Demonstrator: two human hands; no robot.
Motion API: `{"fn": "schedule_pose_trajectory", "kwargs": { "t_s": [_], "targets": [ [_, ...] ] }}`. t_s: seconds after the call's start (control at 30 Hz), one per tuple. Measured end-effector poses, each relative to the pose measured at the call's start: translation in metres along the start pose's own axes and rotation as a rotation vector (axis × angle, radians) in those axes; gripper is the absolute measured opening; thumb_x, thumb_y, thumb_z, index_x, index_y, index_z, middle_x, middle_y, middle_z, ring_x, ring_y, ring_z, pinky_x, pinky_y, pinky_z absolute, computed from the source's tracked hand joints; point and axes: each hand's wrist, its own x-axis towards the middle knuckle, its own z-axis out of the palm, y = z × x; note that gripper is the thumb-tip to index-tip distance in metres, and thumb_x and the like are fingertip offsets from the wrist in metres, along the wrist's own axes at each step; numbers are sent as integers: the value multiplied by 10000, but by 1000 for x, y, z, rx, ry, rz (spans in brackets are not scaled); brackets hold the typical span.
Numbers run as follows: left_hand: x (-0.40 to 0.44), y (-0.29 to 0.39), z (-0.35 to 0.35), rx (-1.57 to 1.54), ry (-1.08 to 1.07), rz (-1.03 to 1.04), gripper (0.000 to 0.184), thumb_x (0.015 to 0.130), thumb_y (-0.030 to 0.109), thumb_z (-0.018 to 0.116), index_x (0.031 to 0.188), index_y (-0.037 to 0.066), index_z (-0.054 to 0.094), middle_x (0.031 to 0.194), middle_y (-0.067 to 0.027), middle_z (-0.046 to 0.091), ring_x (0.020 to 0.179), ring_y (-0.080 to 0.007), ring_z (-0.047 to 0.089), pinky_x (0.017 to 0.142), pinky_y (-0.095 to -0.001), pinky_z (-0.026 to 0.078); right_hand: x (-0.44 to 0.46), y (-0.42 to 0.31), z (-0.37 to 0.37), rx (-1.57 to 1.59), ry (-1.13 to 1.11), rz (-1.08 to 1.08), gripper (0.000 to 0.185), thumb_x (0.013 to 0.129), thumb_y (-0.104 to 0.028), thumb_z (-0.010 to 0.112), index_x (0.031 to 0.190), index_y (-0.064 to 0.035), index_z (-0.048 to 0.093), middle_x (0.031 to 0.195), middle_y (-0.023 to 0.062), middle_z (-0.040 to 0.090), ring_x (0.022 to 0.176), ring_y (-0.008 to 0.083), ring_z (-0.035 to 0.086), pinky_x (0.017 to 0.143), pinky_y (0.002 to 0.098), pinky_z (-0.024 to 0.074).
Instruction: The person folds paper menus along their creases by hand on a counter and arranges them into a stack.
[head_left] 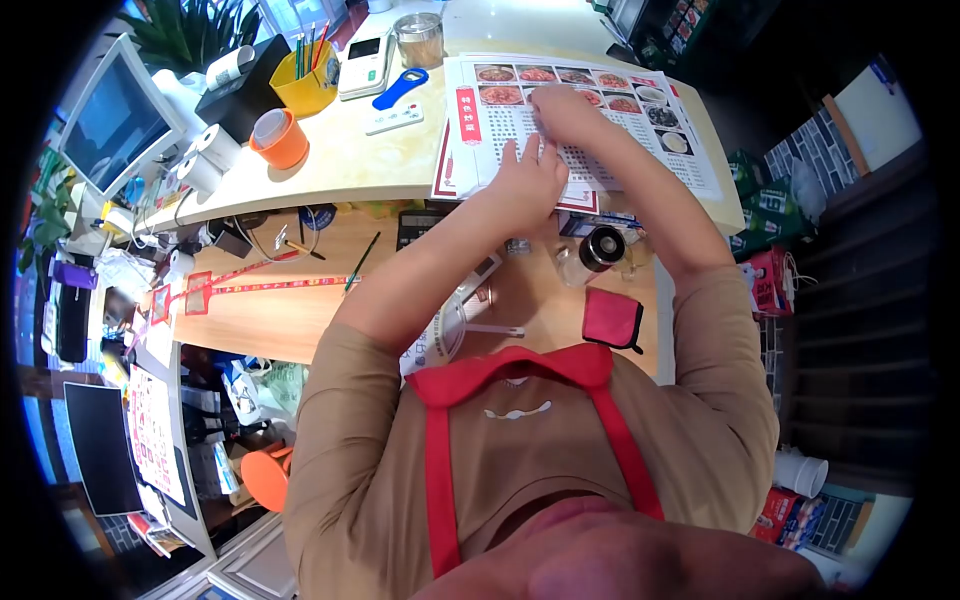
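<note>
A laminated menu (482, 165) with food photos and a red title block lies on the counter, its corner over the front edge. My left hand (530, 182) rests on its lower middle, fingers stretched out and somewhat apart. Just above, my right hand (567, 115) is bent down onto the menu near the photos. Its fingers are curled together, and whatever they hold, if anything, is hidden. The fingertips of both hands are close to each other.
On the counter (350, 160) stand an orange cup (280, 145), a yellow pen holder (303, 85), a card terminal (365, 65), a blue bottle opener (402, 88) and a glass jar (418, 42). A lower shelf holds a bottle (592, 255) and a red pouch (612, 318).
</note>
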Motion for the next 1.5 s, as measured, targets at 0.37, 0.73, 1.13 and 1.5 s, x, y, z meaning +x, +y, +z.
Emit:
{"fn": "schedule_pose_trajectory", "kwargs": {
  "t_s": [0.37,0.73,1.13,1.5],
  "targets": [
    [-1,2,-6,-65,1,-12,853,646,339,755,1260,-90,346,1344,-283,336,1272,-443,311,1001,-563,279,-7,0,-14,76,-51,78,137,696,-63,620,823,-15,633,880,203,626,837,334,606,720,416,483],
    [-3,0,-5,-85,108,31,730,640,322,732,1171,-84,438,1294,-290,393,1216,-460,380,960,-589,316,0,-6,-15,-13,-32,146,170,758,-86,557,855,33,627,877,226,626,878,346,607,789,419,474],
    [-1,1,-10,-97,-14,-18,872,593,244,787,1267,-76,336,1363,-263,321,1278,-432,308,1016,-546,279,-49,81,-31,154,-147,332,110,785,-141,578,810,-34,578,798,139,612,782,297,582,717,386,448],
    [2,-8,-36,-311,-85,15,884,589,317,792,1318,67,359,1345,-235,352,1268,-425,319,988,-553,308,-65,49,-33,122,-53,186,100,786,-120,587,815,-27,567,793,155,602,763,315,571,686,396,445]
  ]
}}
